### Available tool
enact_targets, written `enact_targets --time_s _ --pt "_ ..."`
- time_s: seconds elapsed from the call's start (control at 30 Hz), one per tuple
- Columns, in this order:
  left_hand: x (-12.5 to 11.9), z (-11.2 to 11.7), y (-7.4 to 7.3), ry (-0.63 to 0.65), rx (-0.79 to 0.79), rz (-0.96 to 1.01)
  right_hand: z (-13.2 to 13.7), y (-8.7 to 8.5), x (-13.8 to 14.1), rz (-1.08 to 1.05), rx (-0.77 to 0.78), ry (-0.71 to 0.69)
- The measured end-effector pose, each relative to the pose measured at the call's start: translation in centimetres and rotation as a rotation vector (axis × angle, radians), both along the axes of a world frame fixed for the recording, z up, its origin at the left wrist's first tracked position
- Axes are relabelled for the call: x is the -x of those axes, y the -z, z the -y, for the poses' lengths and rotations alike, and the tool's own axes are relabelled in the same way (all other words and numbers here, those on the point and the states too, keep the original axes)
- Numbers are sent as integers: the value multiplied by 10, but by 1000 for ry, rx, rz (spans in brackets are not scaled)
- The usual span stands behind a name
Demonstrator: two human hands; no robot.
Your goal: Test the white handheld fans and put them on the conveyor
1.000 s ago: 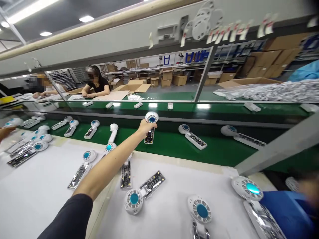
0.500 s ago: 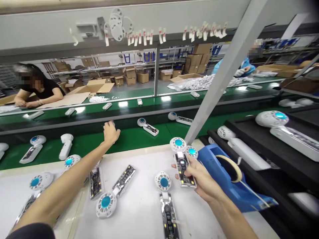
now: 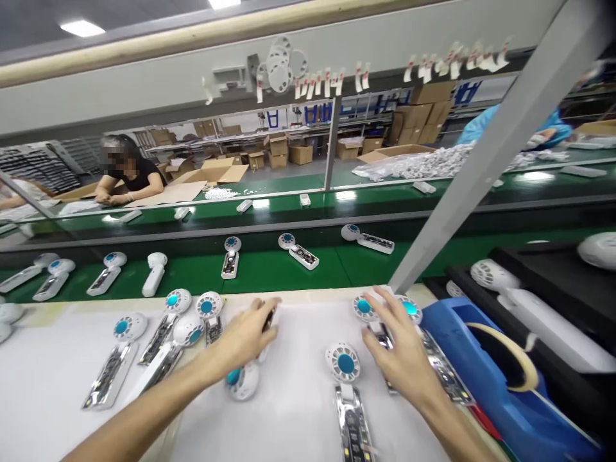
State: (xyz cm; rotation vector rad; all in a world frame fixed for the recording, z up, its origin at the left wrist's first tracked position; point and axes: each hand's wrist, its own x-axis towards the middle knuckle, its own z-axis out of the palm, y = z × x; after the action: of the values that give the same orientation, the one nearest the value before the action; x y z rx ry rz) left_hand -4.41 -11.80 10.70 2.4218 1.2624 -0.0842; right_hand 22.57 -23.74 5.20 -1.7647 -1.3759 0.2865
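Left hand (image 3: 245, 339) covers a fan (image 3: 242, 382), grip unclear; right hand (image 3: 402, 351) lies spread over another fan (image 3: 364, 307). Light, fragile, I'd say: hold the handles.

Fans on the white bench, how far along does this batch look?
Looks done: belt fans lying on the green belt. In hand: left hand covers one fan, right hand rests spread on another fan. Remaining: middle fan, several bench fans.

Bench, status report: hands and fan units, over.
Left hand on fan unit, grip unclear. Right hand open over second unit. Third unit between them, tape dispenser right.
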Motion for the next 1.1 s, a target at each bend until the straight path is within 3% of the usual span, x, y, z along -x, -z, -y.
enact_targets --time_s 0.07,0.17,0.27,0.4,0.47,0.53,0.63,0.7,0.8,0.93,1.1 --pt "5 -11 -16 -95 -76 127 -53 -29 14 109 262 -134" --pt "20 -19 -37 -204 -161 150 -147 -53 33 116 458 -191" --pt "48 -8 -51 -219 -101 4 -219 -54 48 79 618 -170" --pt "89 27 -54 -62 218 -264 -256 -44 63 -45 730 -193" --pt "103 41 -52 -28 351 -279 -259 -40 67 -153 758 -234" --pt "111 45 -50 -94 542 -133 -257 -40 67 -282 753 -272" --pt "111 39 -48 -242 939 350 -247 -50 63 -470 676 -311" --pt "104 31 -49 -268 1065 705 -234 -66 58 -581 570 -323" --pt "81 20 -55 -245 919 1089 -208 -98 51 -732 355 -316" --pt "45 11 -69 -161 625 1366 -164 -135 47 -847 154 -311" --pt "7 3 -89 -40 494 1498 -114 -152 48 -936 -7 -425"
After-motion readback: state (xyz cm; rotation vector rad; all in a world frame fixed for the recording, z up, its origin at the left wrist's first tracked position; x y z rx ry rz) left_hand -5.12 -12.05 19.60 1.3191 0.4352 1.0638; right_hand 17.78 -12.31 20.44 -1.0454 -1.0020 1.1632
